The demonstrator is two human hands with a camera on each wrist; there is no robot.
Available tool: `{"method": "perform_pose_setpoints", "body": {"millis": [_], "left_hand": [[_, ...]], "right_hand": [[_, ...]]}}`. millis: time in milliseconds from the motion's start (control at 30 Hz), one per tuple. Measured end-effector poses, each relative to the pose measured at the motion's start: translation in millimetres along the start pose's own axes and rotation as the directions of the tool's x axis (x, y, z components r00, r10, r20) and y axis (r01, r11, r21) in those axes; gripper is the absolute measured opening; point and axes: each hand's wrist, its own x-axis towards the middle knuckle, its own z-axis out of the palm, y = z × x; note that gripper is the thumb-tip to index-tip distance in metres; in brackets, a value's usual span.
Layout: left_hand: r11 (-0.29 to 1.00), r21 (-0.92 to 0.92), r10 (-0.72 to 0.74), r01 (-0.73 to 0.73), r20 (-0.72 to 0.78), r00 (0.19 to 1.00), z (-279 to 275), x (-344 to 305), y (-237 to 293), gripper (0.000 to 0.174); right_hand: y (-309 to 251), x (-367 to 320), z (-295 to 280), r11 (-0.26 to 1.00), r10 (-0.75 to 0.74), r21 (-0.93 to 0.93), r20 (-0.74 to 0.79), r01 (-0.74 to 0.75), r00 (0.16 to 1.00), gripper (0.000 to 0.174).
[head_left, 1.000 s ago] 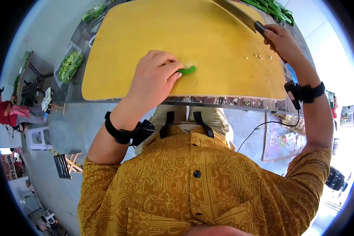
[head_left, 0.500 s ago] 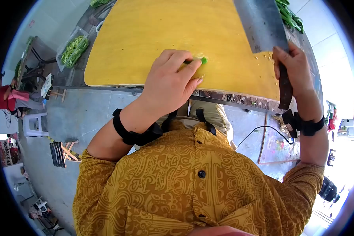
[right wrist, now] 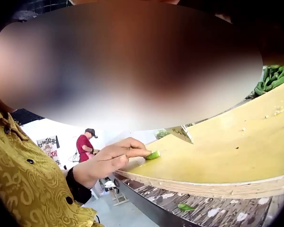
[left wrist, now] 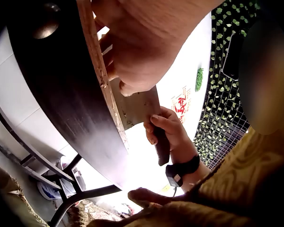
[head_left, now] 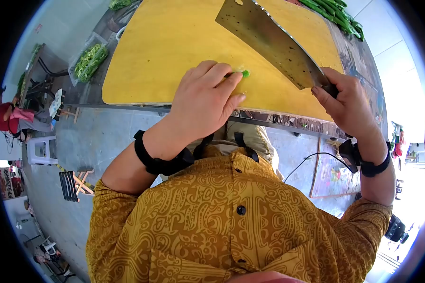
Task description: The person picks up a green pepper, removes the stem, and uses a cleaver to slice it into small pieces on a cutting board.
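Observation:
On the yellow cutting board (head_left: 165, 47), my left hand (head_left: 200, 96) pinches a piece of green pepper (head_left: 246, 73) near the front edge. Only the pepper's cut end shows past the fingertips; the hand covers the rest. My right hand (head_left: 347, 101) grips the dark handle of a cleaver (head_left: 274, 45), whose broad blade is tilted over the board to the right of the pepper. In the right wrist view the pepper (right wrist: 154, 154) sticks out from the left fingers, and the blade's corner (right wrist: 182, 134) appears beyond it. The left wrist view shows the blade (left wrist: 139, 106) past the left hand (left wrist: 146, 52).
Long green peppers (head_left: 335, 16) are piled at the back right of the table. A plastic bag of cut greens (head_left: 89, 62) lies left of the board. A green scrap (right wrist: 185, 207) sits on the table's front strip. A person in red (right wrist: 84, 144) stands in the background.
The cleaver has swung from the far right over the board, its blade turning broadside and now pointing up and left. My left hand has shifted slightly right, and less of the pepper shows.

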Motion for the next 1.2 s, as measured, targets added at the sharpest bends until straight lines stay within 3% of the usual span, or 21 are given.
{"method": "perform_pose_setpoints", "body": {"millis": [100,200,300,467,533,600,767,867,900,967,1100,1200], "left_hand": [[1.000,-0.030,0.009,-0.008,0.026,1.000,0,11,-12,0.028],[0.999,-0.036,0.011,-0.009,0.071,0.997,-4,23,-20,0.024],[1.000,-0.010,0.009,-0.008,0.140,0.990,-5,34,-26,0.023],[1.000,0.006,-0.012,0.011,0.330,0.944,-7,49,-41,0.018],[0.974,-0.154,-0.076,0.164,0.459,0.885,-15,60,-45,0.019],[0.934,-0.212,-0.118,0.287,0.575,0.809,-19,68,-49,0.020],[0.991,-0.114,-0.014,0.074,0.459,0.888,-12,64,-56,0.022],[0.997,-0.078,0.034,-0.007,0.353,0.935,-16,53,-55,0.023],[0.998,-0.063,0.048,-0.029,0.322,0.946,-18,49,-53,0.023],[0.999,-0.025,0.040,-0.034,0.262,0.964,-20,42,-46,0.025],[0.998,-0.018,0.062,-0.059,0.176,0.982,-18,30,-30,0.029],[0.998,-0.027,0.061,-0.057,0.192,0.979,-13,21,-26,0.032]], "right_hand": [[9,-1,3,0.995,0.043,0.093,-0.059,-0.037,0.997,0.017],[4,-5,-1,0.947,0.229,0.237,-0.029,-0.216,0.973,0.016],[12,-11,-1,0.882,0.291,0.390,-0.007,-0.265,0.957,0.017],[33,-21,10,0.788,0.296,0.577,-0.051,-0.214,0.954,0.015],[36,-25,11,0.773,0.293,0.602,-0.061,-0.198,0.954,0.014],[41,-27,12,0.782,0.288,0.587,-0.039,-0.211,0.957,0.016],[37,-24,7,0.878,0.269,0.416,-0.020,-0.236,0.963,0.019],[27,-21,5,0.931,0.273,0.279,-0.103,-0.236,0.956,0.018],[31,-20,5,0.962,0.209,0.205,-0.113,-0.183,0.971,0.018],[41,-17,4,0.996,0.077,0.049,-0.119,-0.071,0.990,0.017],[29,-15,6,0.999,0.007,-0.035,-0.104,-0.011,0.995,0.015],[29,-13,6,0.998,-0.030,-0.060,-0.061,0.026,0.998,0.015]]}}
